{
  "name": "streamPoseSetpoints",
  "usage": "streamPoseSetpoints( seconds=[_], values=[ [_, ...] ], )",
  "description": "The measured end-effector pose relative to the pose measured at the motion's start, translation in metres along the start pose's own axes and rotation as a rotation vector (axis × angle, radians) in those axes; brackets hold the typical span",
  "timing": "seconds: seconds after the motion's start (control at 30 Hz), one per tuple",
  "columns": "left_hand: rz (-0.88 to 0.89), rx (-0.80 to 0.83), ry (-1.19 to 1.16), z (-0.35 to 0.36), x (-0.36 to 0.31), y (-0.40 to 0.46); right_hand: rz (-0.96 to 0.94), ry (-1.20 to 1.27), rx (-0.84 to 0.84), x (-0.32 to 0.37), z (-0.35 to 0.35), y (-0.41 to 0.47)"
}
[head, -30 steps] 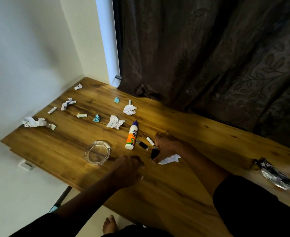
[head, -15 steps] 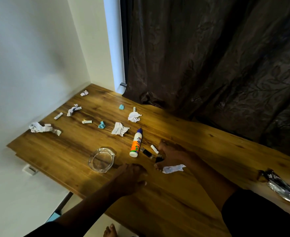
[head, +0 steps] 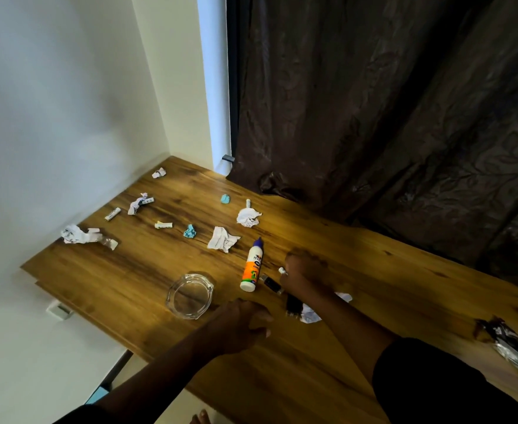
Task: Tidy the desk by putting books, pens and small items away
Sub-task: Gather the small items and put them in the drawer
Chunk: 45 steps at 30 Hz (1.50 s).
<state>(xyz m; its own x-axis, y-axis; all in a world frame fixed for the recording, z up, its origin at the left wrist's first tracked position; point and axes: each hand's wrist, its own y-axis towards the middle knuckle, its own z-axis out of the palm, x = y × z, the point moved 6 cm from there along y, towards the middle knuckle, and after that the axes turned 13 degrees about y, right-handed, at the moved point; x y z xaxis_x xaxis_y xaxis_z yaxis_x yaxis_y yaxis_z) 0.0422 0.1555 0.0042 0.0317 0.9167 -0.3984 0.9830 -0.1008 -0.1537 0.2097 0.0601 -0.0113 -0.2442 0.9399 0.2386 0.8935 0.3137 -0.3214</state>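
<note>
My right hand [head: 305, 276] is curled on the wooden desk [head: 135, 270], its fingertips closed over a small white stick [head: 282, 270] of which only the end shows. A small black item [head: 271, 283] lies just left of that hand, and another black item [head: 292, 304] lies by the wrist. A crumpled white paper [head: 311, 316] sits partly under my right forearm. A white and orange glue bottle [head: 251, 269] lies left of these. My left hand [head: 242, 322] rests on the desk in a loose fist with nothing visible in it, beside a glass ashtray [head: 190, 295].
Crumpled white papers [head: 223, 239] [head: 248, 216] [head: 77, 234], teal scraps [head: 190, 231] and small white tubes [head: 112, 214] are scattered over the desk's left half. A foil wrapper [head: 514, 347] lies at the right. A dark curtain [head: 389, 117] hangs behind; a wall bounds the left side.
My right hand has moved away from the black item, which now lies by my wrist, and up onto the small white stick. My left hand has stayed near the ashtray.
</note>
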Motion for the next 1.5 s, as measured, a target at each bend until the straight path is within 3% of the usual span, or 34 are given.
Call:
streamPoseSetpoints(
  seconds=[0.13, 0.37, 0.63, 0.87, 1.1, 1.33, 1.5],
  values=[
    [0.015, -0.135, -0.148, -0.008, 0.014, 0.008, 0.015, 0.077, -0.058, -0.002, -0.009, 0.004],
    [-0.477, -0.396, -1.047, -0.066, 0.047, 0.024, -0.126, 0.384, -0.218, 0.040, -0.057, -0.001],
    [-0.564, -0.240, -1.825, -0.085, 0.078, 0.043, -0.409, 0.489, -0.238, 0.139, -0.084, -0.021],
    [-0.658, -0.220, -1.897, -0.085, 0.134, 0.044, -0.324, 0.528, -0.229, 0.152, -0.082, 0.038],
    [-0.686, -0.201, -1.846, -0.080, 0.176, 0.038, -0.184, 0.294, -0.211, 0.151, -0.077, 0.137],
    [-0.714, -0.137, -1.821, -0.070, 0.208, 0.028, -0.067, 0.114, -0.002, 0.156, -0.047, 0.208],
    [-0.707, -0.164, -1.899, -0.067, 0.225, 0.026, -0.014, 0.121, 0.009, 0.162, -0.045, 0.221]
  ],
)
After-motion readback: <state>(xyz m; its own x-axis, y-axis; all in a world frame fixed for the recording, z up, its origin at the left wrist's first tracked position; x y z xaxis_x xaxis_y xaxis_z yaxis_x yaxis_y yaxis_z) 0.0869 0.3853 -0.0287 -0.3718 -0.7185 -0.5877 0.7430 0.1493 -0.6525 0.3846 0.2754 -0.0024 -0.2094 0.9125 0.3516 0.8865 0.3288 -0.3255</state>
